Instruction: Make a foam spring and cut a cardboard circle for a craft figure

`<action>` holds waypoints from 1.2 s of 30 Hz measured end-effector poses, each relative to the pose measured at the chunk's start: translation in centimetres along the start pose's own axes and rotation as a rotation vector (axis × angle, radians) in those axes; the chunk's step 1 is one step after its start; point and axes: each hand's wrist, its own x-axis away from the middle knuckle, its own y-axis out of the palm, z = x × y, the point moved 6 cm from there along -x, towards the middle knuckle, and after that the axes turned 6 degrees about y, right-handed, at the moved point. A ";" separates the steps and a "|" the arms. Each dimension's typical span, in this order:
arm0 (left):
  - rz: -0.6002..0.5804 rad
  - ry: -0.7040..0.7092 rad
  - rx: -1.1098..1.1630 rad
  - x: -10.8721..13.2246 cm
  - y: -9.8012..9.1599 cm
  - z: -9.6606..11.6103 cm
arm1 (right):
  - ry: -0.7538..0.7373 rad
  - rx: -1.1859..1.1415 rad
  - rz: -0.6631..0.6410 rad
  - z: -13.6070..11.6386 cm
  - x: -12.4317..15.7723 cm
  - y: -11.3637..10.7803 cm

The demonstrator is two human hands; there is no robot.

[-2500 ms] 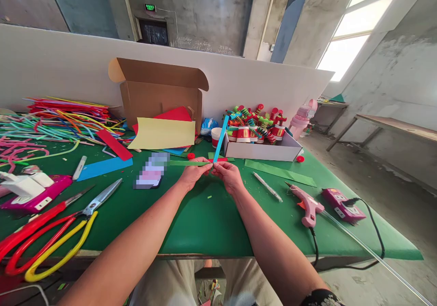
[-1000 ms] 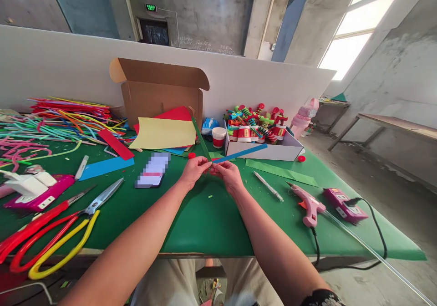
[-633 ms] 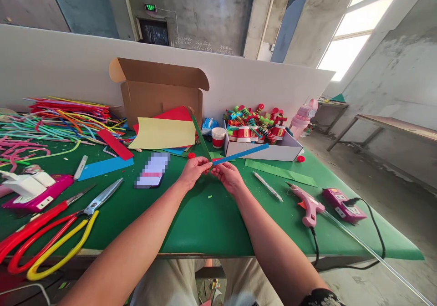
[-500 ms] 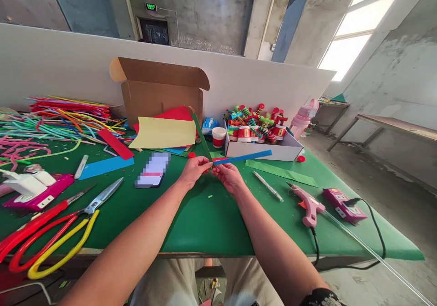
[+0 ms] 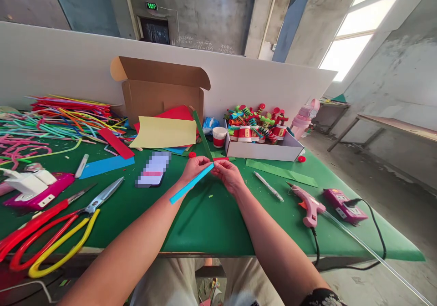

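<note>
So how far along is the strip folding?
Early. Done: blue strip and green strip crossed at one end, pinched between left hand and right hand. In hand: blue angled across the left wrist. Left: almost both full lengths are unfolded.

The blue strip (image 5: 191, 184) is light sky blue; the green strip (image 5: 202, 134) is dark green, close to the green table (image 5: 218, 224). Farther off lie a pale yellow sheet (image 5: 164, 133) and a red sheet (image 5: 177, 113) before a plain brown box (image 5: 160, 94). Near left, scissors (image 5: 89, 216) have red and yellow handles; to the right the glue gun (image 5: 307, 203) is pink.
</note>
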 end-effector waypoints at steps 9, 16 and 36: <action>-0.003 -0.023 0.045 -0.2 0.1 -1.1 | -0.076 0.030 0.084 -0.4 -0.1 -0.4; -0.025 -0.015 0.141 -0.2 0.2 -1.1 | -0.063 0.026 0.095 -0.5 0.1 -0.3; 0.057 0.009 0.016 0.1 0.1 -0.6 | -0.085 0.082 0.120 -0.6 0.3 -0.2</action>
